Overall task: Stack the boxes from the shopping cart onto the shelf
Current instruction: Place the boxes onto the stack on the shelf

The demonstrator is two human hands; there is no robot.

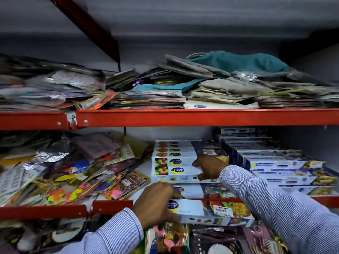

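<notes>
My left hand grips the left end of a long white wrap box with a blue-and-yellow logo, held level at the front edge of the middle shelf. My right hand rests with fingers spread on a stack of the same boxes standing on that shelf. Another such box lies flat under the stack. The shopping cart is not in view.
Rows of blue-and-white boxes fill the shelf's right side. Loose colourful packets pile up on its left. The upper red shelf holds flat packets and a teal cloth. More packets lie below.
</notes>
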